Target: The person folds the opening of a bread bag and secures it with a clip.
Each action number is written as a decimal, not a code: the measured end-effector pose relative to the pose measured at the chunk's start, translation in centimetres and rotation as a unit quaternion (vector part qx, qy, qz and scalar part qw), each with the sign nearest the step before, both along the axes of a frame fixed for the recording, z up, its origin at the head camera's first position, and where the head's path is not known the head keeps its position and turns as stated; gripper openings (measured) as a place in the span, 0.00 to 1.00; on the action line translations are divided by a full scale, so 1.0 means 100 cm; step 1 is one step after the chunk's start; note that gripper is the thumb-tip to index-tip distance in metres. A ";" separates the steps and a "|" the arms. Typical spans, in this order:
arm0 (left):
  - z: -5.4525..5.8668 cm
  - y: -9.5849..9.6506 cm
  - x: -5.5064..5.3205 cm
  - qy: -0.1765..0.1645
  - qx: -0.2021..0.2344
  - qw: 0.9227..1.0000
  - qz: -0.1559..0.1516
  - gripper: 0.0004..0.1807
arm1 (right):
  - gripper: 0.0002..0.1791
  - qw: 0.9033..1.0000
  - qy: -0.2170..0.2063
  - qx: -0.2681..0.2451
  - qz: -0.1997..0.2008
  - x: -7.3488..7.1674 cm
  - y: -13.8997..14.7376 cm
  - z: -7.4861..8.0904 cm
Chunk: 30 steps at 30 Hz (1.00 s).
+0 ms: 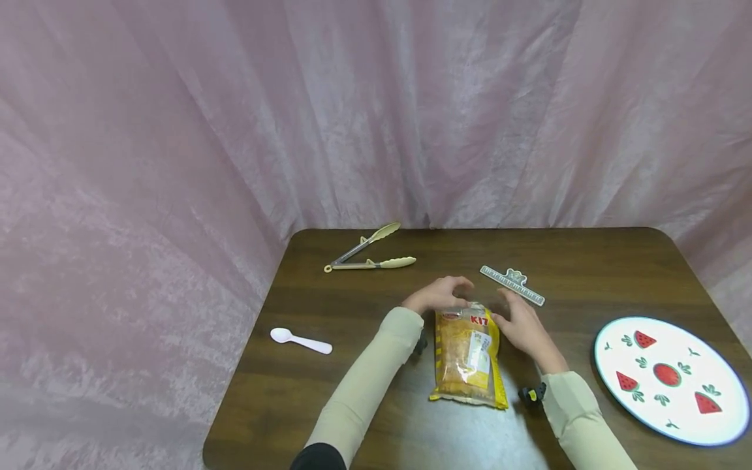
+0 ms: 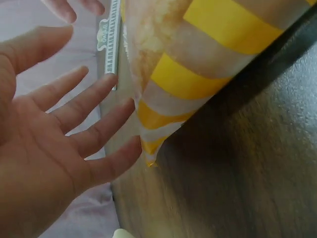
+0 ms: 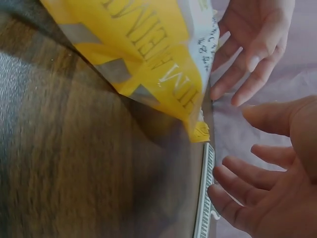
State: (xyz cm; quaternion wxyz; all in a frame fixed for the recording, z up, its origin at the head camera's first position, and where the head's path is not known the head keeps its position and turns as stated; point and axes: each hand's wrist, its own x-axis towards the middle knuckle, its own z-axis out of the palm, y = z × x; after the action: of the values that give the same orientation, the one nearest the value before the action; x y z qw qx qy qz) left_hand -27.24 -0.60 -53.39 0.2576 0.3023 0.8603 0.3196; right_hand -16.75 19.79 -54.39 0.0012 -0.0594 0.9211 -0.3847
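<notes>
A packet of sliced bread [image 1: 455, 362] in clear and yellow plastic lies on the table in the head view. Both hands are at its far end. My left hand [image 1: 443, 294] reaches over the far left corner with its fingers extended. On the other side, my right hand [image 1: 523, 326] has its thumb close to the packet's far right corner. In the left wrist view the left hand [image 2: 54, 139] has spread fingers, the fingertips right by the striped corner. The right wrist view has the right hand [image 3: 277, 173] with fingers apart and nothing between them.
Just beyond the right hand lies a ruler-marked clip [image 1: 512, 285]. Tongs [image 1: 352, 266] with cream tips rest spread at the back left. A white spoon [image 1: 301, 341] lies on the left, and an oval plate [image 1: 611, 385] with watermelon prints on the right. Curtains [image 1: 411, 117] hang behind the table.
</notes>
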 end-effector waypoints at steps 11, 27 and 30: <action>0.000 0.019 0.001 0.008 -0.052 0.998 0.022 0.19 | 0.30 0.999 -0.052 0.000 0.009 -0.003 -0.003 -0.009; 0.002 0.030 0.003 0.001 -0.065 0.998 0.020 0.24 | 0.22 0.998 -0.061 0.010 0.020 -0.013 -0.002 -0.011; -0.001 0.028 0.003 0.007 -0.072 0.997 0.024 0.24 | 0.19 0.998 -0.060 0.003 0.022 -0.013 -0.006 -0.013</action>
State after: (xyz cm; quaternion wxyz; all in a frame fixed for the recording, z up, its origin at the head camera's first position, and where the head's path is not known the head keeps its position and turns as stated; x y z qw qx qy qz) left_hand -26.89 2.15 -53.49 0.2647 0.2649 0.8898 0.2607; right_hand -18.04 19.20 -55.73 0.0650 -0.0569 0.9190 -0.3848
